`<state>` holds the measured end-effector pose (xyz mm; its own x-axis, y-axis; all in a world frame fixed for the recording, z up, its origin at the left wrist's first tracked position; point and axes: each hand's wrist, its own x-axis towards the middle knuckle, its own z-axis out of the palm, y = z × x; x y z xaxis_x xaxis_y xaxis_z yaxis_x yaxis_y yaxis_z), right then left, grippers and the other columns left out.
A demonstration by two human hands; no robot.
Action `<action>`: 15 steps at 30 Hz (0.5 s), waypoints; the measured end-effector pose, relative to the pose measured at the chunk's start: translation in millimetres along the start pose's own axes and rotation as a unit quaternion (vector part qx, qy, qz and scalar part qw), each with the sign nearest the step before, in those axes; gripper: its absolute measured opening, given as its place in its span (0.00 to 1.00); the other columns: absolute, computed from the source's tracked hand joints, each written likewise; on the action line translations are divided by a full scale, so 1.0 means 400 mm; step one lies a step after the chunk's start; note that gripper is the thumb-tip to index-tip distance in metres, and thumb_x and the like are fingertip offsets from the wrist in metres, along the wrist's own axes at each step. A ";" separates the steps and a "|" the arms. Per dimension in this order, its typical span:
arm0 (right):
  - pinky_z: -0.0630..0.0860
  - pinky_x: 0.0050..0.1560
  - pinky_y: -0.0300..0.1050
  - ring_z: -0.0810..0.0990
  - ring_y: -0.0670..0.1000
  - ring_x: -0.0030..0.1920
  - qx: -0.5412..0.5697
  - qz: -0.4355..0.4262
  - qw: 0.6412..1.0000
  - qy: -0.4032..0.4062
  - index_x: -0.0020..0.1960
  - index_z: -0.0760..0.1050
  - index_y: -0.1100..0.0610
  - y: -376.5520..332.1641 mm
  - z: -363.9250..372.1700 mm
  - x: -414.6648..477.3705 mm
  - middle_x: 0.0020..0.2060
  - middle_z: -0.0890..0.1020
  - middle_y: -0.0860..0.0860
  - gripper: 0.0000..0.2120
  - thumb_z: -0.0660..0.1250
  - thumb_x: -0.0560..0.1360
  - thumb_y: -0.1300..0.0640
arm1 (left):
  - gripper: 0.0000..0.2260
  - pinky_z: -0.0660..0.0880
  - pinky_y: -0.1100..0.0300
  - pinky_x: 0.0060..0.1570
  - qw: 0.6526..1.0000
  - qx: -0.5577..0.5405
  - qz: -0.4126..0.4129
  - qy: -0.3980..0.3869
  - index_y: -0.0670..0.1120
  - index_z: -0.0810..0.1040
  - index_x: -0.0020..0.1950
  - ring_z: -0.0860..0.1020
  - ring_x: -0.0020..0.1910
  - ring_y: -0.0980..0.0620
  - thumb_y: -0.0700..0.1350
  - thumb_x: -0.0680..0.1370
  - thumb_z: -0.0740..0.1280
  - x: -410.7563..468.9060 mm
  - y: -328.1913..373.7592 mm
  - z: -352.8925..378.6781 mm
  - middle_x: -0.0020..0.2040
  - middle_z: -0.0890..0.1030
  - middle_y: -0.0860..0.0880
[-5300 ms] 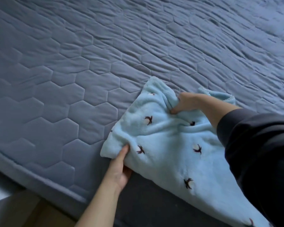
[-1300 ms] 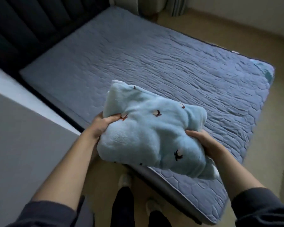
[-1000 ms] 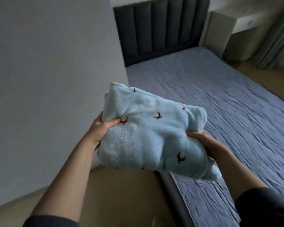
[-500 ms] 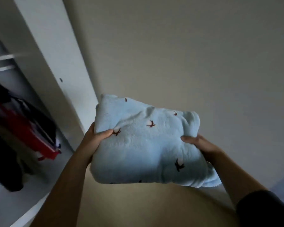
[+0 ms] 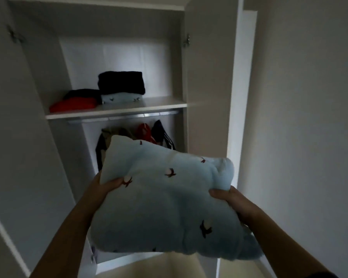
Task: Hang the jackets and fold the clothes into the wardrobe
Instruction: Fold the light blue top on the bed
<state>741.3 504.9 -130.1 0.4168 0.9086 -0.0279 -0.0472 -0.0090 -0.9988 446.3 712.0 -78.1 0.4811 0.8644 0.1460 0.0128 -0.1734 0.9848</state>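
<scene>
Your left hand (image 5: 107, 184) and right hand (image 5: 229, 199) grasp opposite sides of the folded blue fleece (image 5: 165, 201), keeping it flat below the wardrobe shelf (image 5: 117, 111), probably its destination, beside dim folded stacks (image 5: 121, 87).

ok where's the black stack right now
Head view, upper left: the black stack sits on the shelf, atop a folded light blue piece, just right of the red clothes.
</scene>
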 end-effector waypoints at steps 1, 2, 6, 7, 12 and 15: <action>0.81 0.48 0.48 0.83 0.54 0.53 -0.005 -0.010 1.000 -0.008 0.63 0.73 0.52 -0.019 0.015 0.065 0.53 0.84 0.52 0.27 0.75 0.66 0.49 | 0.43 0.77 0.46 0.51 1.000 0.000 0.006 0.015 0.47 0.73 0.66 0.79 0.53 0.45 0.61 0.53 0.74 0.038 0.008 -0.018 0.57 0.80 0.46; 0.81 0.46 0.44 0.83 0.52 0.52 -0.013 -0.023 1.000 -0.017 0.63 0.73 0.52 -0.044 0.028 0.131 0.52 0.84 0.51 0.27 0.74 0.66 0.49 | 0.42 0.77 0.48 0.49 1.000 -0.005 0.009 0.029 0.47 0.74 0.65 0.80 0.52 0.46 0.60 0.53 0.75 0.081 0.015 -0.032 0.55 0.81 0.47; 0.80 0.41 0.41 0.84 0.51 0.50 -0.016 -0.061 0.996 -0.056 0.60 0.74 0.51 -0.167 0.062 0.390 0.51 0.85 0.49 0.21 0.74 0.70 0.55 | 0.21 0.78 0.58 0.34 0.994 -0.060 -0.012 0.086 0.45 0.78 0.57 0.83 0.39 0.48 0.46 0.66 0.76 0.279 0.044 -0.074 0.40 0.85 0.48; 0.81 0.42 0.43 0.84 0.52 0.51 -0.019 -0.061 0.996 -0.067 0.60 0.75 0.51 -0.201 0.068 0.454 0.52 0.84 0.51 0.18 0.72 0.71 0.56 | 0.15 0.77 0.60 0.29 0.993 -0.072 -0.010 0.090 0.45 0.79 0.56 0.84 0.36 0.49 0.43 0.70 0.73 0.326 0.059 -0.082 0.38 0.85 0.49; 0.79 0.50 0.52 0.83 0.60 0.53 -0.029 -0.042 0.994 -0.098 0.61 0.76 0.58 -0.398 0.108 0.766 0.54 0.83 0.59 0.16 0.68 0.74 0.56 | 0.18 0.79 0.56 0.33 0.987 -0.136 -0.012 0.085 0.43 0.79 0.56 0.84 0.37 0.45 0.44 0.66 0.71 0.583 0.150 -0.153 0.42 0.85 0.44; 0.80 0.45 0.51 0.83 0.60 0.52 -0.022 -0.033 0.994 -0.098 0.58 0.77 0.59 -0.495 0.143 0.957 0.52 0.83 0.60 0.13 0.67 0.75 0.55 | 0.17 0.79 0.55 0.34 0.982 -0.169 -0.004 0.086 0.42 0.78 0.57 0.84 0.37 0.45 0.43 0.69 0.69 0.769 0.185 -0.208 0.41 0.85 0.43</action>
<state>858.4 878.3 59.1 0.2323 0.9718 0.0413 0.0154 0.0388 -0.9991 522.4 1004.5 47.5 0.3271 0.9368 0.1240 -0.2892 -0.0257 0.9569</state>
